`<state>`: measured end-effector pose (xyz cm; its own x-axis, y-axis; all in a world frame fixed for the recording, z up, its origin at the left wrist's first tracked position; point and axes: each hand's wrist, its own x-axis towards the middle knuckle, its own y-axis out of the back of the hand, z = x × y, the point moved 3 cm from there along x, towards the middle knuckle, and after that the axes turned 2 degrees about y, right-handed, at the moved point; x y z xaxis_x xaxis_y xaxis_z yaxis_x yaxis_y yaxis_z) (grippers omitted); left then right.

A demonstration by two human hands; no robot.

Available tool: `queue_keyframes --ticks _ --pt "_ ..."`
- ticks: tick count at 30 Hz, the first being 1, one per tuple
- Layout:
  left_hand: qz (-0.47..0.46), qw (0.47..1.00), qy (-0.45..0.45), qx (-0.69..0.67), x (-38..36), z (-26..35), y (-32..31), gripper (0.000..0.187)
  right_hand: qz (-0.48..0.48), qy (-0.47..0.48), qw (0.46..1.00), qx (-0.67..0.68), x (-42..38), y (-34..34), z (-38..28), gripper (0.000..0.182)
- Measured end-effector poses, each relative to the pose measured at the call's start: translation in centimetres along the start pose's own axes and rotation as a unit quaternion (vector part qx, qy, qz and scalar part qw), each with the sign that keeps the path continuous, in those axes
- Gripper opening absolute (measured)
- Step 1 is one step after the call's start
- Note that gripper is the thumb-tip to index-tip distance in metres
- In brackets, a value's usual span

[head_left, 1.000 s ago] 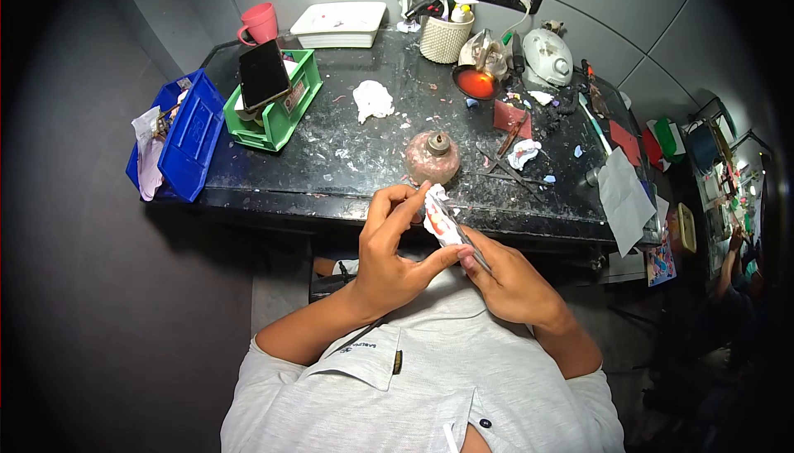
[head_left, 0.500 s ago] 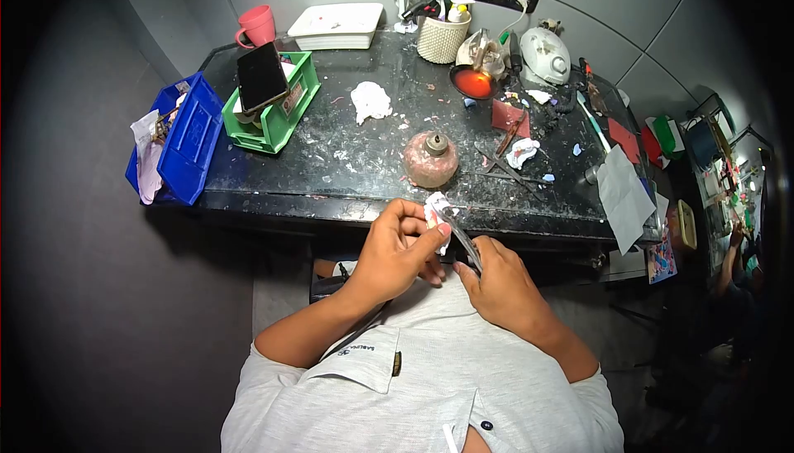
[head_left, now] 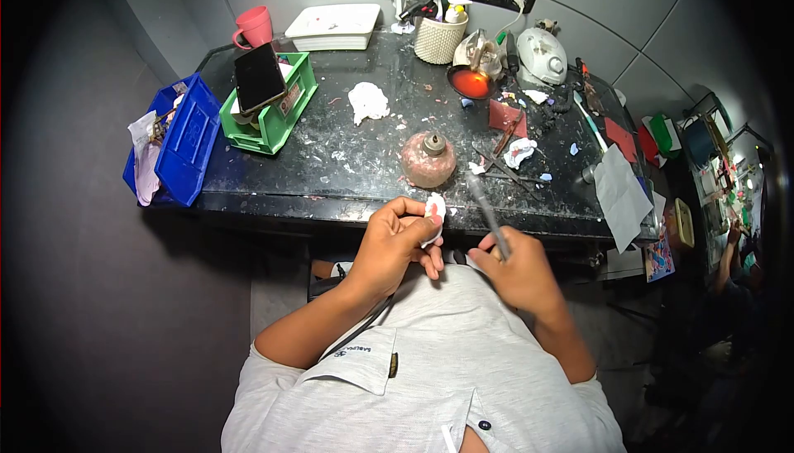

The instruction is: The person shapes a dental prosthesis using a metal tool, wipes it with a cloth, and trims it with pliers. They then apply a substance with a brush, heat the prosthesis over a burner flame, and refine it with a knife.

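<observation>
Pinched between the thumb and fingers of my left hand (head_left: 397, 242) is a small white plaster piece (head_left: 434, 209) with a pink patch on its face. It is held in front of the table's near edge. My right hand (head_left: 519, 267) is closed around a slim grey metal tool (head_left: 488, 215), smeared by motion, which points up and away over the edge. At the tool's far tip shows a small white chunk (head_left: 477, 168). A gap separates the tool from the plaster piece. Just beyond my left hand stands a round glass burner (head_left: 428, 160) with pinkish contents and a metal top.
Crossed metal tools (head_left: 509, 173), a pink sheet (head_left: 507, 118) and plaster scraps lie right of the burner. A glowing orange dish (head_left: 471, 82) is behind them. Green bin (head_left: 281, 126) with a phone (head_left: 260, 78) and blue bin (head_left: 192, 143) stand left. White paper (head_left: 622, 198) overhangs the right edge.
The tool has come away from the plaster piece, swinging right and forward with my right hand. A white chunk now shows at its tip. My left hand keeps its hold, nearly in place.
</observation>
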<state>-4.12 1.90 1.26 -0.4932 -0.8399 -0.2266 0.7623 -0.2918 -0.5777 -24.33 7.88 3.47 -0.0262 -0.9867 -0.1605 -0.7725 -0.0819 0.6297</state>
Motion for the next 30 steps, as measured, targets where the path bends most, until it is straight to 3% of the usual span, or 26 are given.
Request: queue_keyframes --ticks 2,3,5,7,9,11,12,14,15,17,18,24,30 --pt "-0.001 1.0 -0.028 -0.006 0.0 0.4 0.3 0.02 -0.017 -0.063 0.958 0.278 0.1 2.0 0.7 0.02" --pt "0.002 1.0 -0.029 -0.008 0.0 0.6 0.5 0.02 -0.005 -0.086 0.919 0.385 0.2 2.9 1.3 0.035" --pt "0.013 0.999 -0.041 -0.008 -0.1 1.0 0.6 0.021 0.037 -0.056 0.888 0.454 -0.5 2.6 1.0 0.056" --pt "0.012 0.999 -0.037 -0.01 0.0 1.2 0.6 0.022 -0.076 0.011 0.915 0.395 -2.2 0.5 0.5 0.071" --pt "0.003 0.999 -0.028 -0.021 -0.2 1.3 0.4 0.02 -0.195 -0.038 0.892 0.407 -3.0 -1.0 1.2 0.064" --pt "0.003 0.999 -0.025 -0.024 -0.4 1.4 0.3 0.019 -0.174 0.038 0.949 0.26 -3.3 -1.0 0.7 0.062" --pt "0.001 0.999 -0.024 -0.023 -0.5 1.5 0.2 0.018 -0.175 0.037 0.948 0.263 -3.3 -1.0 0.7 0.062" --pt "-0.001 0.999 -0.023 -0.024 -0.8 1.5 0.1 0.018 -0.062 0.124 0.982 0.13 -3.2 -0.1 0.5 0.067" --pt "-0.007 0.999 -0.025 -0.027 -0.7 1.6 0.0 0.018 -0.059 0.124 0.982 0.133 -3.0 0.0 0.1 0.067" --pt "-0.007 1.0 -0.023 -0.01 -0.8 1.5 -0.2 0.018 -0.026 0.181 0.983 -0.01 -3.0 0.1 -1.2 0.073" --pt "-0.005 1.0 -0.023 0.004 -0.8 1.4 -0.3 0.017 -0.054 0.138 0.989 -0.007 -3.1 0.1 -1.5 0.076" --pt "0.024 0.994 -0.03 0.104 -1.1 1.8 0.1 0.017 -0.058 0.165 0.984 -0.042 -2.8 -0.2 -1.2 0.076" --pt "0.026 0.993 -0.024 0.115 -0.8 1.5 0.2 0.018 -0.069 0.156 0.983 -0.062 -2.8 -0.3 -1.3 0.073"
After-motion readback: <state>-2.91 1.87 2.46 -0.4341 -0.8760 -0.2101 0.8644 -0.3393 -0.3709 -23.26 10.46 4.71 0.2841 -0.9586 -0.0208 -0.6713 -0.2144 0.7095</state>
